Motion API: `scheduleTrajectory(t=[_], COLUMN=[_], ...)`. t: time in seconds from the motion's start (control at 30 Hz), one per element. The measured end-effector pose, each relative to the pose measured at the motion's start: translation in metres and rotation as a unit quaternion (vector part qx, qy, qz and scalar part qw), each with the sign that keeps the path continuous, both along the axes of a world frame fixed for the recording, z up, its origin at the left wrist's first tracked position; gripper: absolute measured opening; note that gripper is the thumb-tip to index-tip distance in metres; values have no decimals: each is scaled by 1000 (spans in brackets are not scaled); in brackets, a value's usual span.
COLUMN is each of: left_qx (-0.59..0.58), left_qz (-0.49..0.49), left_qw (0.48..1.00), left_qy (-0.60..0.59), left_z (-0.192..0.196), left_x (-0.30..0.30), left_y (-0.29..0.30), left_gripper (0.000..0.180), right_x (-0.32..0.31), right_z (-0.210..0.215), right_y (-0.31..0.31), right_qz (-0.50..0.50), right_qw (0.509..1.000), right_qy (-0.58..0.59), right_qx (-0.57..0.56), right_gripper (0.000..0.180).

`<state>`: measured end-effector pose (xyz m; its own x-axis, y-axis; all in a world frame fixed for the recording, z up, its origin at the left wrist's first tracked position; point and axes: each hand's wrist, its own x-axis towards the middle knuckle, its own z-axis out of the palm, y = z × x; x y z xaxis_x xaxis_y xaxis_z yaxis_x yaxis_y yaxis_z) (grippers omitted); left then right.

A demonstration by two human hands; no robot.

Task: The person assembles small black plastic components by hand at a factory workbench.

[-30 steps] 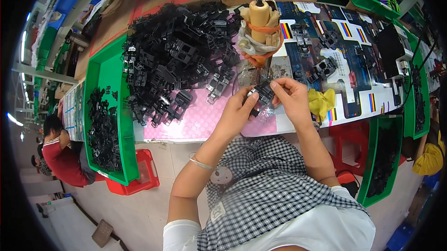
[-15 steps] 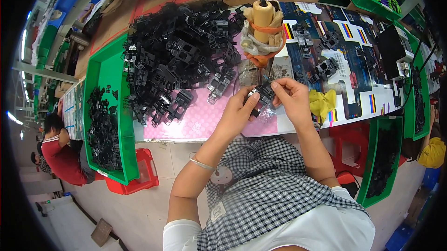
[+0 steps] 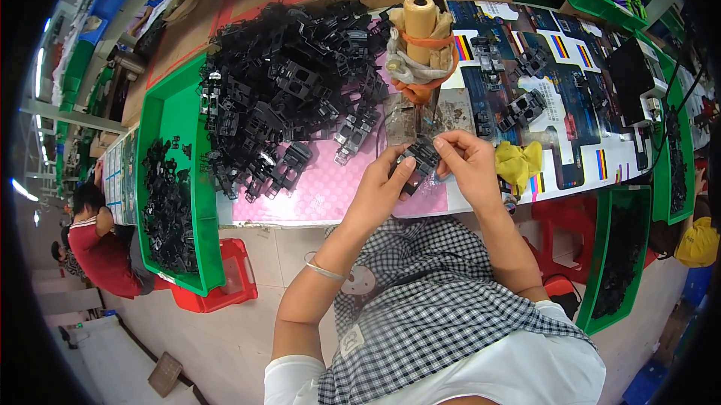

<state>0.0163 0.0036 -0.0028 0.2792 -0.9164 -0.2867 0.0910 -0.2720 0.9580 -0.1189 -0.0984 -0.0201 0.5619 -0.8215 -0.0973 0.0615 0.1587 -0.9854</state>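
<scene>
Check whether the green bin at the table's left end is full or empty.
Partly filled: black parts cover much of the green bin, but bare green bottom shows at its far end.
</scene>
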Motion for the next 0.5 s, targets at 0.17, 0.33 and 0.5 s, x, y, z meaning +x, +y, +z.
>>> scheduleTrajectory(t=[0.17, 0.33, 0.5], left_qx=[-3, -20, -48], left_qz=[12, 65, 116], left_qw=[1000, 998, 992], left_qy=[12, 17, 30], left_z=[-2, -2, -5], left_x=[-2, -3, -6], left_y=[9, 18, 19], left_gripper=[37, 36, 35], right_x=[-3, -10, -25], right_z=[2, 5, 7], right_y=[3, 6, 11], right_qz=[11, 10, -14], right_qw=[1000, 999, 998], right_qy=[2, 21, 29], right_qx=[-9, -29, -54], right_gripper=[16, 17, 16])
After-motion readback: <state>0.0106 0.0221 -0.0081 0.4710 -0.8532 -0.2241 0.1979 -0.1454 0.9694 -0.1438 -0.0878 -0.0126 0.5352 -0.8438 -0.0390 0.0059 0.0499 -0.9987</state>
